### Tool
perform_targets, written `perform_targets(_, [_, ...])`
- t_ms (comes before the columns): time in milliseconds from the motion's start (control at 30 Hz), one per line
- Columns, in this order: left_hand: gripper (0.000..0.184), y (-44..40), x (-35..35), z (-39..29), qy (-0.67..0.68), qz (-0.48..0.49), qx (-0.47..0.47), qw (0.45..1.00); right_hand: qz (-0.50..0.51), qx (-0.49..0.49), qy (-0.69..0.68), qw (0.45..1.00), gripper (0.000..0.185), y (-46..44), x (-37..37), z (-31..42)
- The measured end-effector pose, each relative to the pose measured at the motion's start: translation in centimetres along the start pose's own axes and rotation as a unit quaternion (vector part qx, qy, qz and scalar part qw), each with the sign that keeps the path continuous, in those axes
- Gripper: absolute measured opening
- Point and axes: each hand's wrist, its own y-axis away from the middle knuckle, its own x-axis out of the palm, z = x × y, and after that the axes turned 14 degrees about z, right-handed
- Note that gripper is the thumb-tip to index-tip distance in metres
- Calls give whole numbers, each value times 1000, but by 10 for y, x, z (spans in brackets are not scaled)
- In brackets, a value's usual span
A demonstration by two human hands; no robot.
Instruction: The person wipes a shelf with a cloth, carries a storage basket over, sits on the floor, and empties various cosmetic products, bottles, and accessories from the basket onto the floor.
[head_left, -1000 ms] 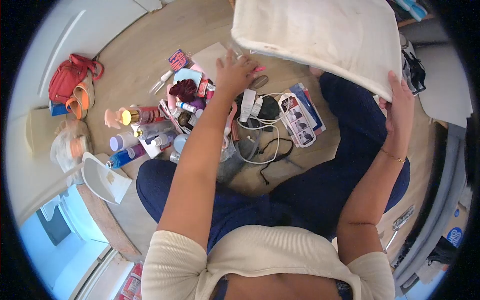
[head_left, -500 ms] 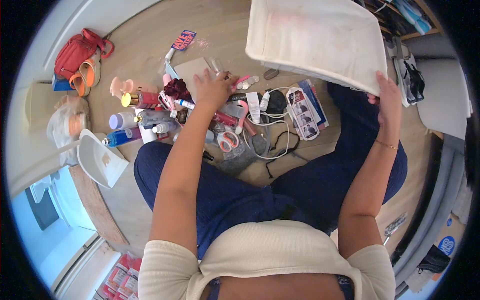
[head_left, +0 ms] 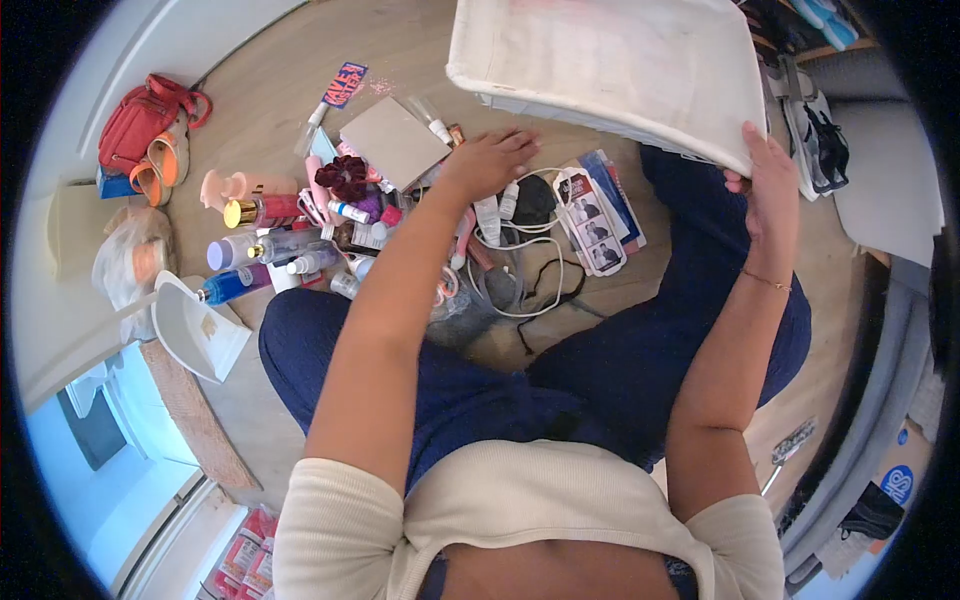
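My left hand is palm down over the pile of small items, its fingers stretched out, and I see nothing held in it. Close by are a grey-beige flat square, a white tube and a card with portrait pictures. Whatever lies under the palm is hidden. My right hand grips the near right corner of a white fabric-lined bin, which is tilted with its inside partly showing. A dark red scrunchie rests left of my left forearm.
Several bottles, among them a blue one, stand or lie at the left of the pile. A white cable loops before my crossed legs. Farther out are a red bag, orange-lined clogs and a white container.
My left hand has moved right, from beside the grey-beige square to above the middle of the pile, uncovering more of the square. The bin has shifted slightly left in the view.
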Motion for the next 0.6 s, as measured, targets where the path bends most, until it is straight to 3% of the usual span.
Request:
perform_targets(100, [41, 34, -21, 3, -32, 76, -31, 996, 28, 18, 20, 999, 32, -3, 3, -6])
perform_targets(500, [31, 95, -39, 15, -9, 154, -115, 981, 105, 63, 116, 986, 34, -50, 46, -50])
perform_targets(600, [29, 97, -37, 16, 42, 63, -102, 992, 130, 49, 93, 986, 36, -60, 53, -62])
